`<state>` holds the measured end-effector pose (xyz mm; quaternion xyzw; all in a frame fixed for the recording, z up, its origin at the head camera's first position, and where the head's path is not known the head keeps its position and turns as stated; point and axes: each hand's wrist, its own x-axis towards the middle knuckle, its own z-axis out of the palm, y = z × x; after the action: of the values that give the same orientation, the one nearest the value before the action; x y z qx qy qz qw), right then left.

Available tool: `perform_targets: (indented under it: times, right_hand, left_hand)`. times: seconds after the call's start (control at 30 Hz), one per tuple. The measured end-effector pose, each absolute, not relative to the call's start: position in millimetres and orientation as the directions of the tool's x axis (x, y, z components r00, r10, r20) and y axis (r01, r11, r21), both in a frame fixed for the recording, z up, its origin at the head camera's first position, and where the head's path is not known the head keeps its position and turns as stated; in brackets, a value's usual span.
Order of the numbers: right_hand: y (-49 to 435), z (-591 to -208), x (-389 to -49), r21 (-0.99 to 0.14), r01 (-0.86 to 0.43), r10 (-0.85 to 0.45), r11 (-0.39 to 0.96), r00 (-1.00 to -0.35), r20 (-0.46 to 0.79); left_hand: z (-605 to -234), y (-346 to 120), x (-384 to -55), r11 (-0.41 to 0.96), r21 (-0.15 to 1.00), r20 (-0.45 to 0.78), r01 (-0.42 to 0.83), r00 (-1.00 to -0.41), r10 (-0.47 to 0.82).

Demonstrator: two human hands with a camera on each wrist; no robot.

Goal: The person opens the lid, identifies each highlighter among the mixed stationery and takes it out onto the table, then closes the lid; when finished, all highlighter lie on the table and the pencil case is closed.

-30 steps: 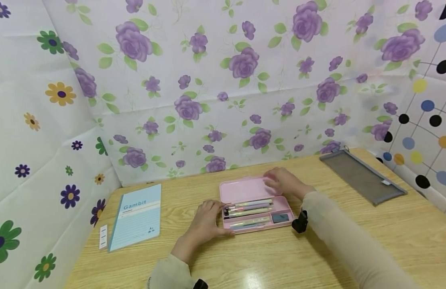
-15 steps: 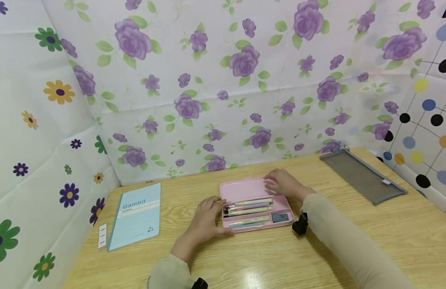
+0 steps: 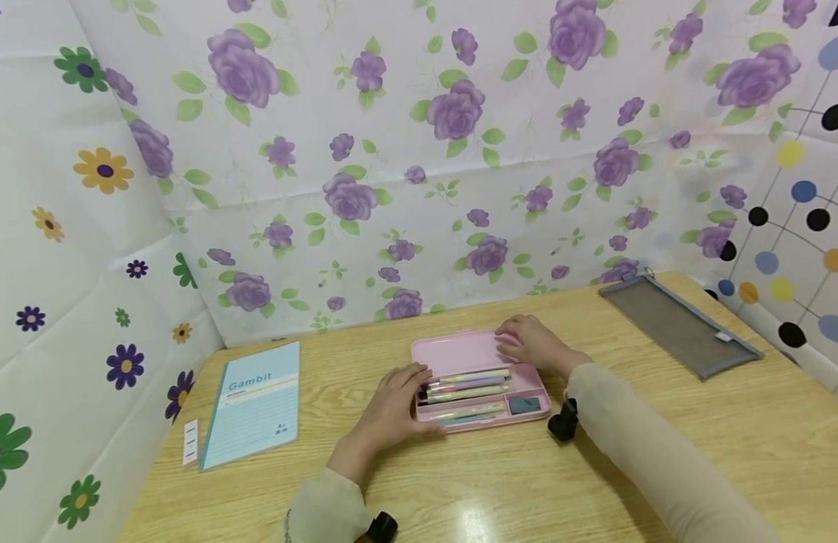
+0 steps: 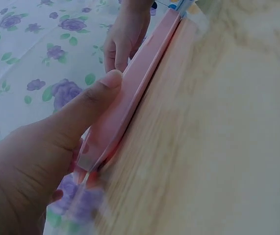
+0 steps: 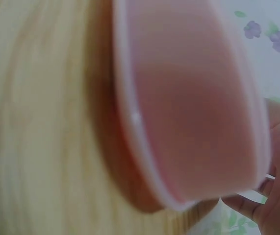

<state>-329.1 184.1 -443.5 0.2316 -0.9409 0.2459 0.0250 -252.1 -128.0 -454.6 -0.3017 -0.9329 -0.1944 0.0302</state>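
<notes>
A pink pencil case point(image 3: 489, 426) lies open on the wooden table, its lid point(image 3: 452, 349) leaning back. Several pens point(image 3: 468, 387) fill its long compartment, and a dark eraser point(image 3: 524, 406) sits in the small one. My left hand point(image 3: 388, 411) grips the case's left end, thumb along the front side and fingers toward the back. In the left wrist view the thumb point(image 4: 93, 98) presses the pink wall. My right hand point(image 3: 532, 345) holds the lid's right end. From the right wrist view, its fingers point(image 5: 245, 205) are at the lid's far edge, partly hidden behind it.
A light blue notebook point(image 3: 256, 403) marked "Gambit" lies at the left, beside a small white strip point(image 3: 191, 443). A grey mesh zip pouch point(image 3: 679, 324) lies at the back right. Flowered sheets point(image 3: 419, 151) stand behind the table point(image 3: 514, 498).
My left hand's fingers have shifted slightly right over the case's left back corner. The head view has tilted a little. The right hand stays at the lid.
</notes>
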Motion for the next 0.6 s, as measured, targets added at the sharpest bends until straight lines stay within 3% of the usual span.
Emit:
perform_targets:
  times: [0.43,0.6]
  right_hand:
    - [183,-436,-328,-0.416,-0.489,-0.433,0.767,-0.872,0.227]
    - [183,-421,-319,-0.456,-0.445,-0.385,0.771,-0.896,0.223]
  left_hand:
    - [-461,-129,-252,0.745,0.388,0.178,0.543,-0.837,0.517]
    - [-460,-130,-252,0.745,0.379,0.181,0.549,-0.833,0.522]
